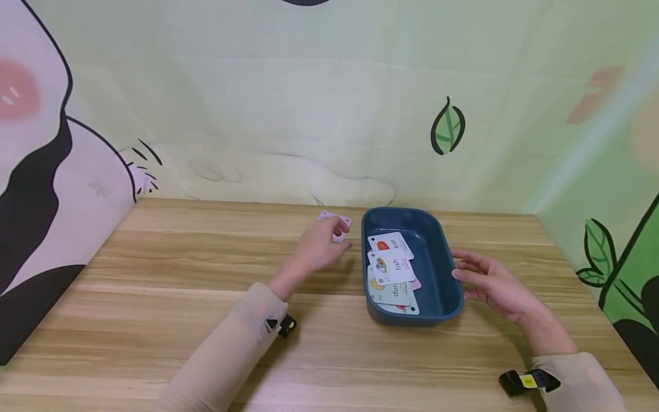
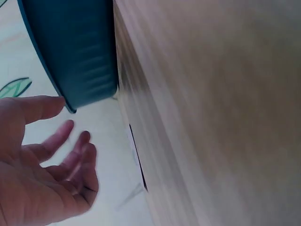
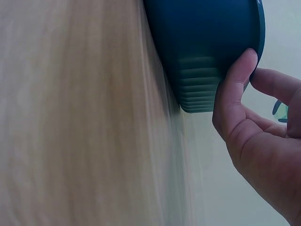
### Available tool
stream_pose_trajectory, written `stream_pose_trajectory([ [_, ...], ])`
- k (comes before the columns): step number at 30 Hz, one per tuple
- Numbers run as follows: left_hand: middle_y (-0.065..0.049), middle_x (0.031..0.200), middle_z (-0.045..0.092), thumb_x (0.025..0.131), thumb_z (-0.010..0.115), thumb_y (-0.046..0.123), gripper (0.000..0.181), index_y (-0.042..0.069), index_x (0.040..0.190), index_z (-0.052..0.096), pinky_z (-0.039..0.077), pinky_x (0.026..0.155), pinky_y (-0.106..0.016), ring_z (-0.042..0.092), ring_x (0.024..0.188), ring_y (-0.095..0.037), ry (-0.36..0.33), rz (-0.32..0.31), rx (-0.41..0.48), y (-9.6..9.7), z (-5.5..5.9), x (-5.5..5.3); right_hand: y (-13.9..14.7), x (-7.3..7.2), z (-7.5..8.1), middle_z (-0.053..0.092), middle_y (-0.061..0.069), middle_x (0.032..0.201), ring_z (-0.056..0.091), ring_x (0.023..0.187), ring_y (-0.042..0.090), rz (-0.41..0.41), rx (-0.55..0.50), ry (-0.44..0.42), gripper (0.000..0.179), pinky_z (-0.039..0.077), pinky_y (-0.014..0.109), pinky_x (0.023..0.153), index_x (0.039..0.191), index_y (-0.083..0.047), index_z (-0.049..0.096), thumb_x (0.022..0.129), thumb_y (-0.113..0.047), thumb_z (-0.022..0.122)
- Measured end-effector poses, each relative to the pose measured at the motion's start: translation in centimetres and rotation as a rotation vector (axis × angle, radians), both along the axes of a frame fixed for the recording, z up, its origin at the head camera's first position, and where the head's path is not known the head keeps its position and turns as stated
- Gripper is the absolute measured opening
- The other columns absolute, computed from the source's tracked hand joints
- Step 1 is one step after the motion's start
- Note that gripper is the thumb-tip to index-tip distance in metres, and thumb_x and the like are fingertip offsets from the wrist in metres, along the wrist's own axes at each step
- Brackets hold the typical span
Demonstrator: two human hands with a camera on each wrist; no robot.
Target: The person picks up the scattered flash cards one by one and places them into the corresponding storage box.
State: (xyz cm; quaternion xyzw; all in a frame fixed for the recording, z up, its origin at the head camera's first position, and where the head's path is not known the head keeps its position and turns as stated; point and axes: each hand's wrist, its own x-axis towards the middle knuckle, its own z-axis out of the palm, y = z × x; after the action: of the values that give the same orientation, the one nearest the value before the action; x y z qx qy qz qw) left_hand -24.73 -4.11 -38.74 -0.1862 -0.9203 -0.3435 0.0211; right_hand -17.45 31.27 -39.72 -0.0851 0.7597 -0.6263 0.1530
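Observation:
A dark blue plastic bin (image 1: 443,286) stands on the wooden table with several picture cards inside, piled along its left side. The topmost card (image 1: 391,267) reads "fish". My left hand (image 1: 321,243) hovers left of the bin with loosely bent fingers, over a purple-patterned card (image 1: 327,216) near the table's back edge. The left wrist view shows a gap between those fingers and the card, seen edge-on (image 2: 137,160). At the bin's right side, my right hand (image 1: 494,283) touches the outer wall near the rim with its fingertips.
The wooden tabletop (image 1: 170,320) spreads around the bin. Behind it hangs a pale green backdrop (image 1: 247,114) with leaf drawings, close to the table's back edge. Both wrists carry small black camera straps (image 1: 525,381).

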Motion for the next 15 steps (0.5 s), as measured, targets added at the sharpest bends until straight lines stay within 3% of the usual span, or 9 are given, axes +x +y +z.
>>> stream_pose_trajectory([
  [6, -0.018, 0.111, 0.066, 0.091, 0.078, 0.024, 0.049, -0.001, 0.13, 0.061, 0.053, 0.08, -0.039, 0.061, 0.096, -0.029, -0.146, 0.072, -0.121, -0.6, 0.4, -0.7, 0.0, 0.0, 0.0, 0.057, 0.014, 0.117, 0.067, 0.093, 0.019, 0.0, 0.0, -0.001, 0.06, 0.059, 0.034, 0.077, 0.153, 0.012, 0.028, 0.105, -0.009, 0.057],
  [15, -0.024, 0.137, 0.05, 0.092, 0.076, 0.04, 0.071, -0.001, 0.144, 0.052, 0.041, 0.105, -0.057, 0.043, 0.129, -0.04, -0.286, 0.091, -0.366, -1.8, 0.7, -0.9, -0.2, 0.1, 0.2, 0.056, 0.019, 0.121, 0.068, 0.095, 0.021, -0.003, 0.025, -0.008, 0.062, 0.059, 0.035, 0.08, 0.154, 0.01, 0.029, 0.105, -0.013, 0.059],
])
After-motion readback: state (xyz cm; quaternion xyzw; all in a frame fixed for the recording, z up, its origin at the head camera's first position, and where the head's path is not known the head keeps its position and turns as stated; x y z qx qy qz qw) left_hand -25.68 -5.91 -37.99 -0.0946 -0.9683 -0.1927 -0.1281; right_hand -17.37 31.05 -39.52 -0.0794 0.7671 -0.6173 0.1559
